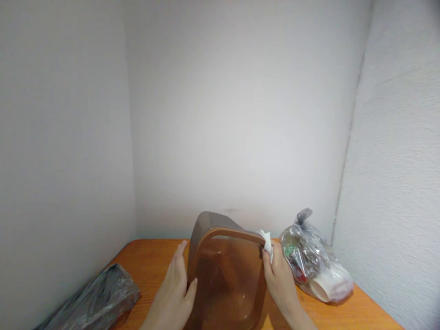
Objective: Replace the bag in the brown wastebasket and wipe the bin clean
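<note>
A brown plastic wastebasket (223, 284) is tilted on its side, with its wide mouth turned towards me. My left hand (177, 284) grips it at the left side, fingers stretched along the outer wall and thumb at the rim. At the upper right corner of the rim, my right hand (277, 270) is closed on a crumpled white tissue (267, 240) pressed against the edge. Part of the tissue sticks out above the fingers. The bottom of the wastebasket's rim runs near the lower picture edge.
The orange-brown wooden table (154, 256) stands in a corner between pale walls. A knotted clear bag of rubbish (305, 252), with a white cup in it, lies at the right. A dark grey plastic bag (106, 293) lies at the left front.
</note>
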The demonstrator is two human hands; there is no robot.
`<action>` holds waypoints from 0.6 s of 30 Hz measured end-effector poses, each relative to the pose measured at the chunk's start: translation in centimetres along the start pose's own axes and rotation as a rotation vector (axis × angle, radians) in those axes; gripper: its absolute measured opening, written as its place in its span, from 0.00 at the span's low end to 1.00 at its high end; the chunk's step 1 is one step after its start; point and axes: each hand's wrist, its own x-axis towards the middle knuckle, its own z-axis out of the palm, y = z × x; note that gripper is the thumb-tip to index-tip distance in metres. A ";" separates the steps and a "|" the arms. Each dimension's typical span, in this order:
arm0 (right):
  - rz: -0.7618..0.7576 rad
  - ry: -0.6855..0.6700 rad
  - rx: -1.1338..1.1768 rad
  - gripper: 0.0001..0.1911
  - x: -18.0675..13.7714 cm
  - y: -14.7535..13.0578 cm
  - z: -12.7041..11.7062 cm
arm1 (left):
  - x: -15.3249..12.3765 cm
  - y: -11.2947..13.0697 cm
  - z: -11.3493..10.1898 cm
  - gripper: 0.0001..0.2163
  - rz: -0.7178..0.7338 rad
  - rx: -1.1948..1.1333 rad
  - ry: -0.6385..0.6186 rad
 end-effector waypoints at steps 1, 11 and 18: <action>-0.093 0.007 -0.077 0.14 0.8 -0.4 -0.5 | 0.3 0.4 -0.2 0.33 0.034 0.025 0.055; -0.635 -0.116 -0.351 0.13 6.4 -8.8 -2.1 | 5.3 6.0 -2.6 0.24 0.300 0.097 -0.132; -0.522 -0.092 -0.287 0.12 5.6 -6.5 -0.2 | 4.7 3.4 -2.7 0.19 0.055 -0.008 -0.047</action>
